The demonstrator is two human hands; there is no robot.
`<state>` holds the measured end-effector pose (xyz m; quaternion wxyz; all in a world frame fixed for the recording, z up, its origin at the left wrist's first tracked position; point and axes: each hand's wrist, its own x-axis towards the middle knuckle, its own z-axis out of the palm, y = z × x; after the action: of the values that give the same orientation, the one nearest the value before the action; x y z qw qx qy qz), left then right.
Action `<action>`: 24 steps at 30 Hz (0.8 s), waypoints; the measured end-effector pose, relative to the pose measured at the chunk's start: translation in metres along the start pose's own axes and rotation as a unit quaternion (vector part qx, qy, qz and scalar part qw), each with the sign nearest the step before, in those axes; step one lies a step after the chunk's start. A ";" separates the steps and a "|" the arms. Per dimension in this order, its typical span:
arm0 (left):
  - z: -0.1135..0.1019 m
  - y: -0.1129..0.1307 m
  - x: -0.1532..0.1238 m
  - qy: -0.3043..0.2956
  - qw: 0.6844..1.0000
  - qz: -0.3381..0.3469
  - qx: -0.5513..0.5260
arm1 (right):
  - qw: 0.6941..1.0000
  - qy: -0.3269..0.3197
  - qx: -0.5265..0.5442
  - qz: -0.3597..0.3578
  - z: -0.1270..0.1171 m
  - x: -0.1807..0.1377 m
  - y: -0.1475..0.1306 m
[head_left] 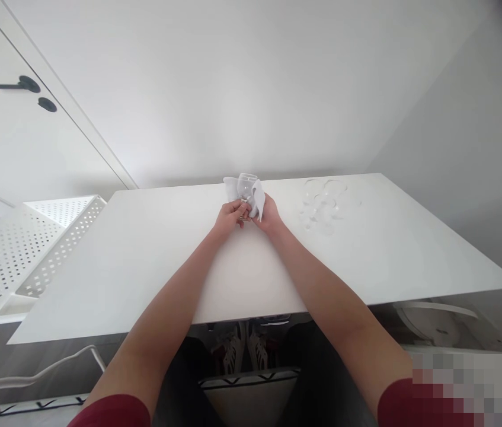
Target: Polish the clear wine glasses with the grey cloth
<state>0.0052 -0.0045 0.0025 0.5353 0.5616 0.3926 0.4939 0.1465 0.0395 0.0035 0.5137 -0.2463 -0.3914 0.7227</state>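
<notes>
Over the far part of the table, both hands meet around a clear glass with a rounded bowl (246,186). My left hand (230,216) is closed, its fingers pinching the lower part of the glass. A white cloth (258,199) wraps partly round the bowl, with one end sticking out to the left. My right hand (271,212) is closed on that cloth against the glass's right side; most of its fingers are hidden. To the right, several clear glass pieces (323,204) stand in a cluster, too faint to make out singly.
The white table (144,255) reaches close to the wall behind it. A white perforated rack or cart (6,255) stands at its left. A door with a dark handle (10,85) is at upper left. A round whitish object (432,323) sits below the table's right side.
</notes>
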 end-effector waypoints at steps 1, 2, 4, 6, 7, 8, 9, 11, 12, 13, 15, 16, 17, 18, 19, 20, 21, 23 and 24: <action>0.000 0.001 -0.001 -0.014 1.000 -0.004 -0.008 | 1.000 -0.007 -0.013 0.008 0.000 0.000 0.000; -0.001 0.002 -0.002 -0.029 0.999 -0.008 -0.016 | 0.999 -0.016 -0.024 0.022 0.000 -0.001 0.000; -0.002 0.002 -0.003 -0.060 0.998 -0.019 -0.026 | 0.998 -0.029 -0.035 0.053 0.000 -0.005 -0.001; -0.002 -0.001 -0.002 -0.079 0.996 -0.035 -0.026 | 0.997 -0.033 -0.033 0.060 -0.001 -0.008 -0.002; -0.001 -0.002 -0.001 -0.084 0.995 -0.042 -0.023 | 0.998 -0.033 -0.029 0.050 -0.001 -0.009 -0.002; -0.001 -0.004 0.000 -0.088 0.995 -0.045 -0.019 | 0.999 -0.033 -0.024 0.033 -0.001 -0.010 -0.002; 0.000 -0.006 0.000 -0.086 0.995 -0.042 -0.015 | 0.999 -0.030 -0.019 0.015 0.000 -0.010 -0.002; 0.002 -0.008 0.002 -0.068 0.997 -0.021 0.014 | 0.999 0.000 -0.013 -0.030 0.003 -0.010 -0.002; 0.003 -0.008 0.003 -0.048 0.998 -0.006 0.046 | 0.997 0.030 -0.017 -0.062 0.006 -0.009 -0.001; 0.004 -0.009 0.003 -0.023 0.996 0.011 0.087 | 0.992 0.066 -0.029 -0.101 0.009 -0.009 0.000; 0.005 -0.009 0.003 0.020 0.985 0.040 0.169 | 0.972 0.138 -0.068 -0.178 0.014 -0.009 0.002; 0.005 -0.009 0.003 0.032 0.979 0.051 0.195 | 0.961 0.163 -0.086 -0.204 0.015 -0.009 0.003; 0.005 -0.009 0.003 0.034 0.976 0.057 0.205 | 0.956 0.174 -0.095 -0.216 0.015 -0.009 0.003; 0.005 -0.009 0.003 0.027 0.978 0.056 0.200 | 0.958 0.170 -0.091 -0.212 0.015 -0.010 0.003; 0.004 -0.009 0.003 0.012 0.982 0.047 0.185 | 0.966 0.150 -0.074 -0.196 0.014 -0.011 0.002; 0.003 -0.009 0.003 -0.006 0.987 0.033 0.158 | 0.977 0.119 -0.050 -0.170 0.013 -0.011 0.002; 0.002 -0.009 0.003 -0.026 0.992 0.016 0.123 | 0.987 0.082 -0.025 -0.139 0.011 -0.012 0.001; -0.001 -0.010 0.004 -0.063 0.997 -0.014 0.043 | 0.997 0.013 0.008 -0.076 0.009 -0.014 -0.002; -0.003 -0.010 0.004 -0.074 0.997 -0.022 0.006 | 0.999 -0.010 0.009 -0.050 0.008 -0.015 -0.002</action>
<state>0.0043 0.0016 -0.0071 0.5703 0.5912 0.3675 0.4362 0.1466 0.0234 0.0096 0.5474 -0.2144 -0.4016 0.7022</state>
